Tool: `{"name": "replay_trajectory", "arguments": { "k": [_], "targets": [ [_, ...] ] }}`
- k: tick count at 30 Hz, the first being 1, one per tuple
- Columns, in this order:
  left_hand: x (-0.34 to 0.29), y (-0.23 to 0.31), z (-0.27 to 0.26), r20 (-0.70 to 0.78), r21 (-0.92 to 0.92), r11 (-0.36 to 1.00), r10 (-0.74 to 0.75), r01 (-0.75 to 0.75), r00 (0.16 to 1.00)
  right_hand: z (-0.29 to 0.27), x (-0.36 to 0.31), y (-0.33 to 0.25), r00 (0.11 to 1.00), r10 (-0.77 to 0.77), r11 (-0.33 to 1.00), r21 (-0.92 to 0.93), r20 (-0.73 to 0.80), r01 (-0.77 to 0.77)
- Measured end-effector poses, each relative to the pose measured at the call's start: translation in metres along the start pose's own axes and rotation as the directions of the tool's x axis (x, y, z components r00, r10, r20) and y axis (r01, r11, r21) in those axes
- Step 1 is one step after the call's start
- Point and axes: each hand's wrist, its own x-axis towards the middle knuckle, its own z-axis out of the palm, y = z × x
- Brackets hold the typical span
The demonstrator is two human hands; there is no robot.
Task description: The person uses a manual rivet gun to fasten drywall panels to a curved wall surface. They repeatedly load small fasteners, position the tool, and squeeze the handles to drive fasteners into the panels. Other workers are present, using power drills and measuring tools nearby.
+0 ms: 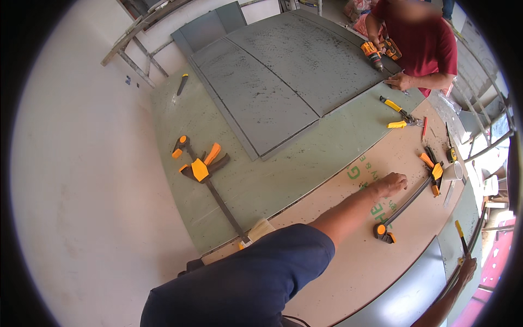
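My left arm, in a dark blue sleeve, reaches across the tan printed board (321, 256). The fingers of my left hand (392, 185) are curled closed above it; anything inside them is hidden. Just beyond lies an orange and black bar clamp (408, 201), apart from the hand. At the lower right my right hand (467, 268) is closed around the dark end of a slim tool with a yellow handle (460, 229); its exact kind is unclear. This hand is beside the edge of a green-grey sheet (444, 245).
A person in a red shirt holds an orange cordless drill (372, 56) at the corner of the grey panels (272, 76). Nearby lie yellow-handled snips (400, 113), a red pencil (425, 129), and a white cup (452, 172). Another bar clamp (201, 169) and a knife (182, 84) lie leftward.
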Motion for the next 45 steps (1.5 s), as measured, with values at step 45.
{"name": "replay_trajectory", "arguments": {
  "k": [45],
  "targets": [
    [-0.459,0.171,-0.745,0.654,-0.611,0.121,-0.479,0.782,0.585,-0.26,-0.725,-0.94,0.663,-0.521,-0.826,0.514,-0.538,-0.232]
  ]
}}
